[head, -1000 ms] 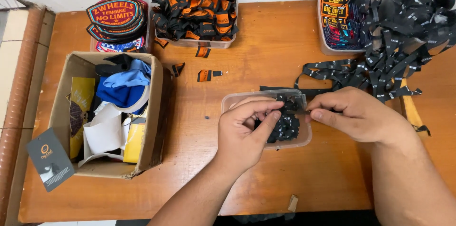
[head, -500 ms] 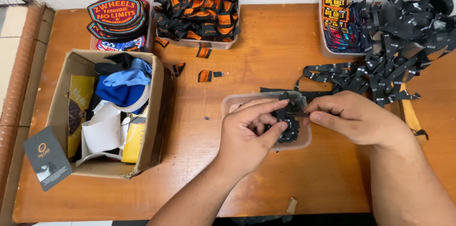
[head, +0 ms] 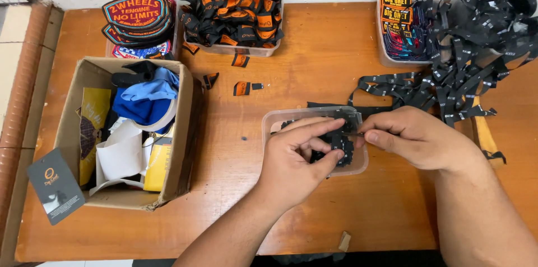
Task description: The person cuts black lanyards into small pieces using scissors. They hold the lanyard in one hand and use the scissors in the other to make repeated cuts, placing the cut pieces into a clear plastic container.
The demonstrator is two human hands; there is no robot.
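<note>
1. The left hand [head: 297, 160] comes up from the bottom edge, forearm slanting up and to the right, and lies over the clear tub [head: 272, 124] in the middle of the wooden surface [head: 314, 48].
2. Its fingers [head: 316, 130] stretch right across the tub's top, while the thumb curls underneath; they pinch a small black label [head: 341, 144] just above the labels in the tub.
3. The right hand [head: 417, 138] comes in from the lower right, its wrist resting on the surface at the tub's right side.
4. Its fingers are closed narrow, thumb against forefinger, on the same label at the tub's right rim, nearly touching the left fingertips.
5. A tangle of black ribbon [head: 448, 76] lies up and to the right of the tub, one strand running to its far rim.
6. A cardboard box [head: 185, 132] of cloth and paper stands left of the tub.
7. Trays of orange-and-black labels [head: 235, 14] and round patches [head: 134, 14] sit well beyond the tub.
</note>
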